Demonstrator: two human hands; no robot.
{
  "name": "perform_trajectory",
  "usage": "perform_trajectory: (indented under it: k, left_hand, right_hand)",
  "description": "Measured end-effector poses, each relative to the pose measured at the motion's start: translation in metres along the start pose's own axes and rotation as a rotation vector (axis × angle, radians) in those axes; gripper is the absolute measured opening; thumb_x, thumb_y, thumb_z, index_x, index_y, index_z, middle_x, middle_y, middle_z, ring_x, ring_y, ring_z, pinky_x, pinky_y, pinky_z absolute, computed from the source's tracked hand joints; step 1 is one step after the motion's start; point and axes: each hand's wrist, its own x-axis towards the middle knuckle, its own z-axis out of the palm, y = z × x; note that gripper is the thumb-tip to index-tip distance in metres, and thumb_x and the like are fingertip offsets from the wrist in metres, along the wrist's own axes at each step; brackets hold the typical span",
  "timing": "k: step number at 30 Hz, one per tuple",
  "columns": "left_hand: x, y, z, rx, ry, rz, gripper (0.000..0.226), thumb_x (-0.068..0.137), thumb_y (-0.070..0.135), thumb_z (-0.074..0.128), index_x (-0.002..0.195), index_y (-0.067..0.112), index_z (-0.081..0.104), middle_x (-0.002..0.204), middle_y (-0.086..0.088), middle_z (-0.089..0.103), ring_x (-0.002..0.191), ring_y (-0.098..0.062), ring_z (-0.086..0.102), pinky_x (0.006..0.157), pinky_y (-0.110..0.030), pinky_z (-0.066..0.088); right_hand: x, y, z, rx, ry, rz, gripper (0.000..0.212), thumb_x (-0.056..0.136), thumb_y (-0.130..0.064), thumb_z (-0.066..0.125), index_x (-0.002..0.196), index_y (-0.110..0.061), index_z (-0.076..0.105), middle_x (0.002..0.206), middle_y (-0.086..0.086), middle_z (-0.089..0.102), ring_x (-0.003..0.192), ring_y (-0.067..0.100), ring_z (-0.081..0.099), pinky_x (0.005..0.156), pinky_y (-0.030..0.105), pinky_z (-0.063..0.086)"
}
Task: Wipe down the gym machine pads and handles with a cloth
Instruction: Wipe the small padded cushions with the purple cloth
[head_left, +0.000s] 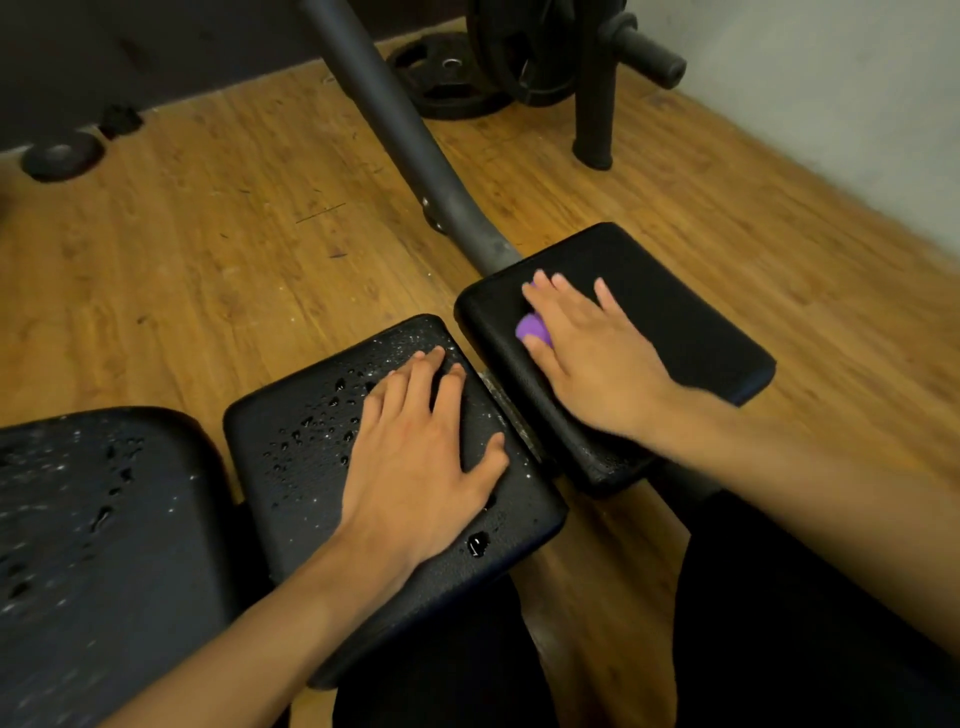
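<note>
floor: wood-look boards, scuffed, running under the whole machine.
walls: pale grey wall at right; dark wall at upper left.
frame tube: thick, dark grey, slanting from top centre down to the far pad.
weights: one plate flat on the floor behind the tube; more plates stood upright on a black rack near the grey wall; a small plate on the floor at far left.
far pad: black, at right, surface looking dry.
middle pad: black, just beside the far pad across a narrow gap, beaded with water drops.
near pad: black, at lower left, also spotted with drops.
cloth: purple, on the far pad near its left edge, mostly hidden under the palm, showing only between thumb and forefinger.
right grip: hand laid flat, fingers straight and spread, pressing the cloth onto the far pad; blurred.
left grip: hand flat on the wet middle pad, fingers straight and spread, holding nothing.
legs: dark trousers at the bottom edge, below the pads.
</note>
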Motion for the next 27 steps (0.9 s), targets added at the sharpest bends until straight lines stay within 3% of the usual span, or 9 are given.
perform_trajectory:
  k: [3,5,8,14,16,18,20,24,27]
  left_hand:
    - [-0.002,0.001,0.0,0.06,0.02,-0.017,0.076,0.095,0.067,0.033,0.149,0.017,0.051,0.158,-0.01,0.042,0.15,-0.031,0.034,0.125,-0.048,0.024]
    - [-0.003,0.001,0.0,0.089,0.026,-0.024,0.077,0.095,0.069,0.032,0.149,0.019,0.052,0.158,-0.01,0.044,0.15,-0.031,0.034,0.125,-0.05,0.025]
    - [-0.003,0.002,0.0,0.099,0.02,-0.038,0.08,0.095,0.073,0.029,0.151,0.02,0.049,0.16,-0.009,0.042,0.151,-0.031,0.033,0.125,-0.051,0.025]
    - [0.002,0.001,-0.001,0.071,-0.022,-0.012,0.091,0.092,0.083,0.019,0.155,0.022,0.044,0.163,-0.009,0.036,0.155,-0.028,0.027,0.126,-0.051,0.022]
    - [0.003,0.002,-0.001,0.066,-0.022,-0.003,0.094,0.091,0.086,0.016,0.154,0.022,0.045,0.162,-0.01,0.037,0.155,-0.028,0.028,0.125,-0.053,0.023]
    - [0.004,0.002,-0.002,0.066,-0.023,0.0,0.095,0.091,0.086,0.015,0.152,0.021,0.047,0.161,-0.011,0.039,0.153,-0.029,0.031,0.124,-0.054,0.026]
    - [0.004,0.001,-0.002,0.065,-0.02,0.006,0.095,0.092,0.085,0.014,0.151,0.019,0.048,0.159,-0.013,0.041,0.152,-0.031,0.033,0.123,-0.055,0.028]
    - [0.004,0.0,-0.001,0.062,-0.021,0.012,0.094,0.094,0.084,0.013,0.15,0.018,0.05,0.159,-0.014,0.043,0.151,-0.032,0.035,0.122,-0.056,0.03]
    - [0.004,-0.001,0.001,0.067,-0.011,0.017,0.092,0.096,0.082,0.014,0.149,0.017,0.052,0.157,-0.015,0.045,0.15,-0.033,0.038,0.121,-0.057,0.032]
  right_hand:
    - [0.063,0.006,-0.005,0.036,0.036,0.044,0.054,0.112,-0.038,0.027,0.161,-0.015,0.024,0.166,0.011,0.029,0.157,0.02,0.018,0.125,0.043,-0.008]
    - [0.09,0.009,-0.01,0.098,0.059,0.113,0.048,0.111,-0.038,0.031,0.153,-0.013,0.033,0.131,0.014,0.063,0.135,0.028,0.052,0.127,0.047,-0.001]
    - [0.106,0.017,-0.014,0.088,0.054,0.147,0.034,0.11,-0.042,0.033,0.124,-0.017,0.052,0.093,0.005,0.068,0.107,0.028,0.066,0.127,0.05,0.005]
    - [0.114,0.071,-0.042,0.056,0.034,0.34,0.048,0.108,-0.05,0.035,0.127,-0.02,0.067,0.125,0.012,0.067,0.132,0.032,0.052,0.125,0.054,-0.002]
    - [0.115,0.069,-0.042,0.055,0.041,0.361,0.046,0.108,-0.045,0.037,0.125,-0.015,0.068,0.129,0.016,0.066,0.131,0.033,0.053,0.127,0.05,0.008]
    - [0.113,0.041,-0.032,0.046,0.028,0.282,0.042,0.108,-0.04,0.036,0.126,-0.017,0.066,0.126,0.018,0.065,0.117,0.034,0.059,0.111,0.044,0.039]
    - [0.111,0.002,-0.017,0.081,0.014,0.119,0.036,0.106,-0.041,0.034,0.126,-0.029,0.062,0.118,0.015,0.067,0.105,0.034,0.063,0.088,0.04,0.052]
    - [0.103,-0.04,-0.008,0.043,0.016,-0.127,0.033,0.106,-0.03,0.034,0.094,-0.026,0.064,0.098,0.007,0.073,0.1,0.032,0.065,0.104,0.041,0.04]
    - [0.109,0.008,-0.028,-0.021,-0.042,-0.041,0.032,0.107,-0.032,0.036,0.092,-0.029,0.064,0.095,0.002,0.067,0.098,0.027,0.064,0.1,0.04,0.041]
